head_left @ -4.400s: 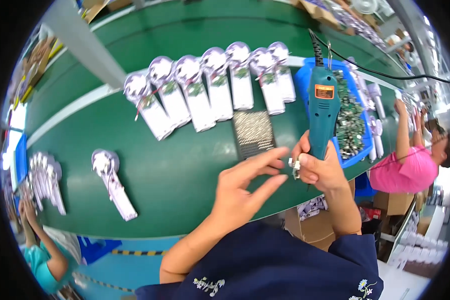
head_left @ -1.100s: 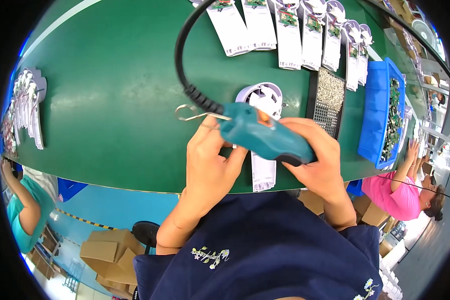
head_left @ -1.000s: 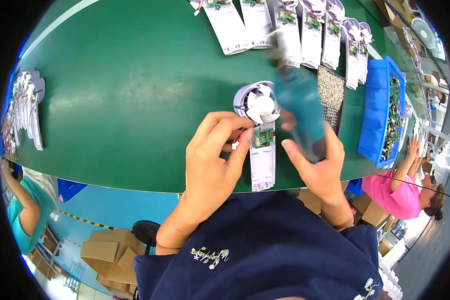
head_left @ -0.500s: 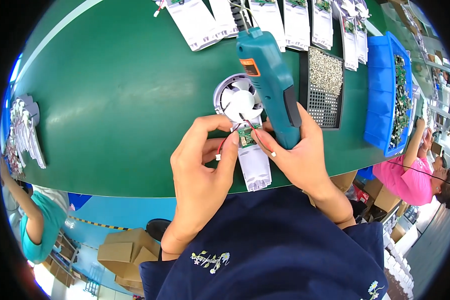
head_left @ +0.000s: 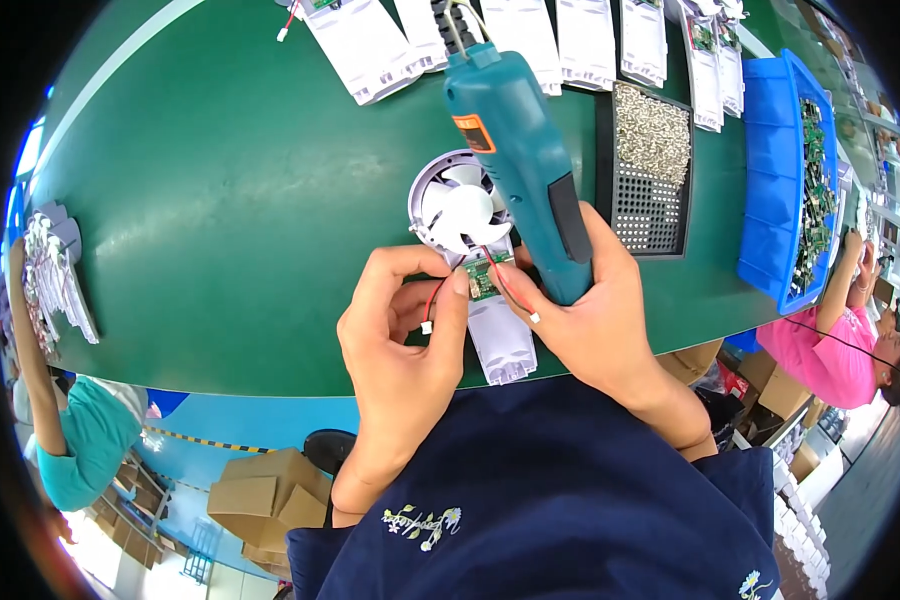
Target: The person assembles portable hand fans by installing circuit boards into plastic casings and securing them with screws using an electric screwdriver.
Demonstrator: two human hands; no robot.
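Note:
A white fan [head_left: 465, 205] in a round frame lies at the table's near edge, joined to a long white housing [head_left: 503, 345] that points toward me. Between them sits a small green circuit board [head_left: 483, 280]. My left hand [head_left: 405, 345] is closed, thumb and forefinger pinching at the board's left edge; a red and black wire with a white plug [head_left: 427, 327] runs past them. My right hand [head_left: 605, 325] grips a teal electric screwdriver [head_left: 520, 150], its thumb beside the board's right edge. Another white plug [head_left: 535, 317] hangs by that thumb. The fingertips' exact contact is partly hidden.
A black perforated tray [head_left: 653, 170] of small metal screws lies right of the screwdriver. Farther right stands a blue bin [head_left: 770, 180] of circuit boards. White housings [head_left: 585, 45] line the far edge; more parts [head_left: 60, 270] pile up left. Co-workers sit on both sides.
The fan, its housing and the screwdriver have shifted slightly left. Both hands keep nearly the same grip. The left co-worker's arm has risen toward the parts pile.

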